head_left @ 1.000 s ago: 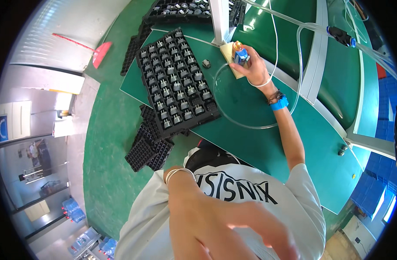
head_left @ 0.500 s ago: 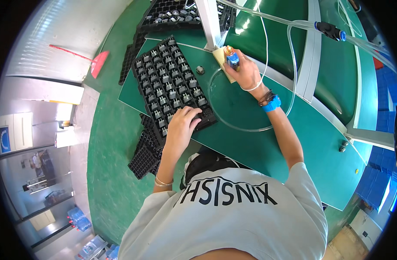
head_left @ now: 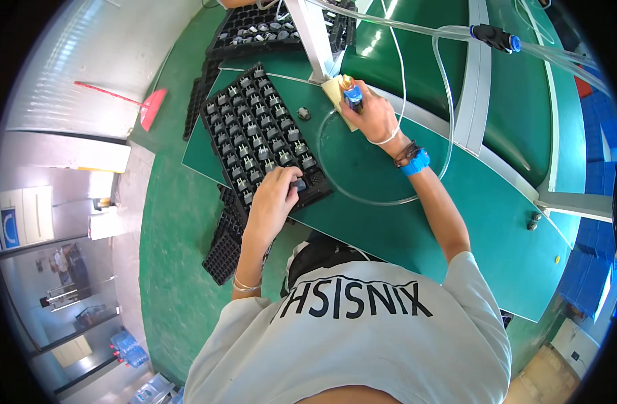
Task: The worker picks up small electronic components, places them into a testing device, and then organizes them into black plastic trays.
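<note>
A black compartment tray point(head_left: 322, 191) lies slanted on the green tabletop, with rows of grey plugs point(head_left: 262, 153) standing in it, metal prongs up. Over its near right corner, my left hand point(head_left: 271, 202) pinches a dark grey plug point(head_left: 299, 183) between thumb and fingers. My right hand point(head_left: 375, 120) is wrapped round a small blue tool with a brass-coloured end point(head_left: 352, 94), which looks like an air gun. That hand is above a pale yellow pad point(head_left: 332, 92) at the foot of a white post. One loose plug point(head_left: 303, 114) lies between tray and pad.
A clear hose point(head_left: 382, 203) loops across the green table point(head_left: 470, 236). The white post point(head_left: 310, 37) rises behind the pad. Another tray of parts point(head_left: 254, 34) stands at the far side; stacked black trays point(head_left: 222, 250) are low at the left. Small metal parts point(head_left: 534, 221) lie right.
The view has shifted slightly. My left hand has drawn back a little to the left, and the dark plug now shows between its fingers. My right hand keeps its hold by the pad.
</note>
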`<act>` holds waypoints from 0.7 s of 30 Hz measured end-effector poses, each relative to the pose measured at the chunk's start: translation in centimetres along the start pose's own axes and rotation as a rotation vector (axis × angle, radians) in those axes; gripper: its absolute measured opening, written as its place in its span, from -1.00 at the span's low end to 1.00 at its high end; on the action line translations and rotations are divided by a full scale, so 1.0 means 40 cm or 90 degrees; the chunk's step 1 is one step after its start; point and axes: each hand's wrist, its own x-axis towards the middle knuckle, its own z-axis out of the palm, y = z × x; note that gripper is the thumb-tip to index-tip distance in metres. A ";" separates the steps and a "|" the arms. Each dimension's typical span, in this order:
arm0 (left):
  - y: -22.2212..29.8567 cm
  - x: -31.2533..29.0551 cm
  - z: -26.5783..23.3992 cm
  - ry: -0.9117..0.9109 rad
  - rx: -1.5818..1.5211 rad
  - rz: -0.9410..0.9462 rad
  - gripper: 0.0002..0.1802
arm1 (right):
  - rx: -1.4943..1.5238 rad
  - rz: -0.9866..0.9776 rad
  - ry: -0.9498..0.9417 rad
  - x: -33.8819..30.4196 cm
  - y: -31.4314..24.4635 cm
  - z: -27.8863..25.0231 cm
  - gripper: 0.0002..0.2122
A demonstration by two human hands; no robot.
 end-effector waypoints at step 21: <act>-0.011 -0.033 0.002 0.001 -0.645 -0.077 -0.76 | 0.014 0.009 0.027 0.011 -0.021 -0.009 -0.57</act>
